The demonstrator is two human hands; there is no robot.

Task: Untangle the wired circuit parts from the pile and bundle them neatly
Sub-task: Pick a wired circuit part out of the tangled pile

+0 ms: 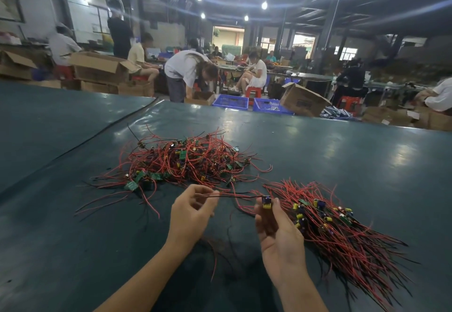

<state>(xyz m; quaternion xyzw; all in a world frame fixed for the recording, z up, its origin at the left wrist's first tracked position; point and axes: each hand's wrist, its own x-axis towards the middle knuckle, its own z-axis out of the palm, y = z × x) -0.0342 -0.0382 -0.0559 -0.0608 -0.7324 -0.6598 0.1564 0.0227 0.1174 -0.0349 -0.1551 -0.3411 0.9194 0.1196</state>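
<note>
A tangled pile of red and black wires with small green circuit boards lies in the middle of the dark green table. To its right, a straightened bundle of the same parts fans out toward the near right. My right hand pinches one circuit part, blue and yellow, between thumb and fingertips. Its black and red wires stretch left to my left hand, which pinches their far end just above the table.
A black seam crosses the table cover at the left. Beyond the far edge are cardboard boxes, blue crates, red stools and several people working. A few loose wires lie between my forearms.
</note>
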